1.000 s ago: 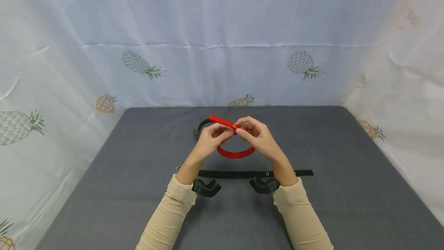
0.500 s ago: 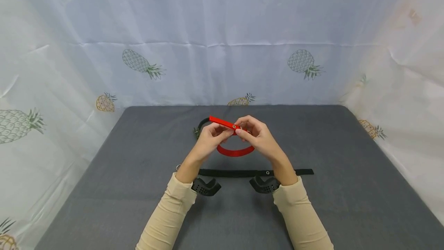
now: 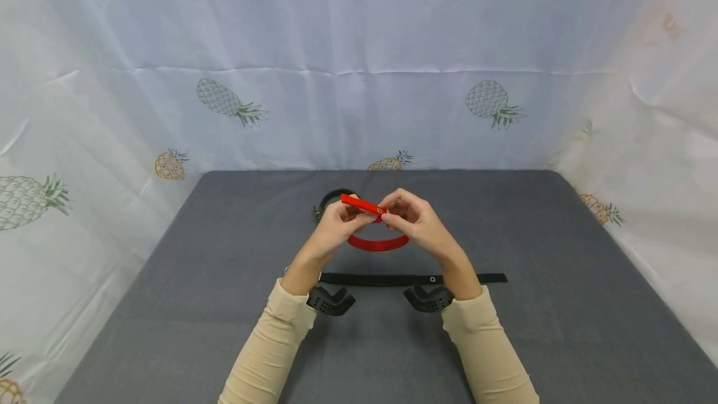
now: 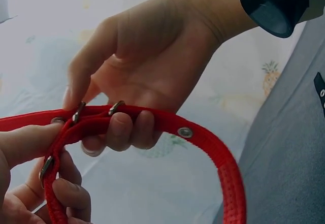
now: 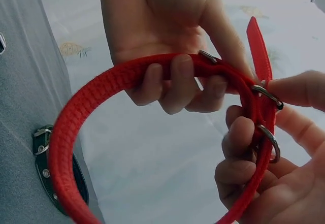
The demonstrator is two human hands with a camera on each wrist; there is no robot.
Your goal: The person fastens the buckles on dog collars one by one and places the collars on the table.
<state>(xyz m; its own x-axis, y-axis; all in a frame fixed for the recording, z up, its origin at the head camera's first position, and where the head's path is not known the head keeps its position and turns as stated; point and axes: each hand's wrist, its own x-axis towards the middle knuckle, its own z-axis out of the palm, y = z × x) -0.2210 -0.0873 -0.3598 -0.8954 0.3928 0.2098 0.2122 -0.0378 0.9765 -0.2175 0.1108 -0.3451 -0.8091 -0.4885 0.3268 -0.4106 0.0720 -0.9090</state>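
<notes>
Both hands hold a red collar [image 3: 378, 244] up over the table, its loop hanging below them. My left hand [image 3: 332, 229] pinches the strap near its pointed tail [image 3: 359, 204], which sticks out up and to the left. Opposite it, my right hand [image 3: 419, 223] pinches the collar at the metal buckle [image 5: 266, 97]. The tail runs through the buckle frame, with an eyelet [image 4: 57, 120] beside it in the left wrist view. Just along the strap sits a metal ring [image 5: 271, 142]. In the right wrist view the left fingers [image 5: 182, 69] curl round the band.
Behind the left hand lies a dark buckled collar [image 3: 336, 192] in a loop. A second black collar [image 3: 381, 280] stretches flat across the grey table [image 3: 224, 329] beneath the wrists. A white pineapple-print curtain [image 3: 359, 30] hangs around the table.
The red tail has dipped slightly and turned, with the left hand shifting a little. More of the dark looped collar shows behind it. The right hand stays nearly in place.
</notes>
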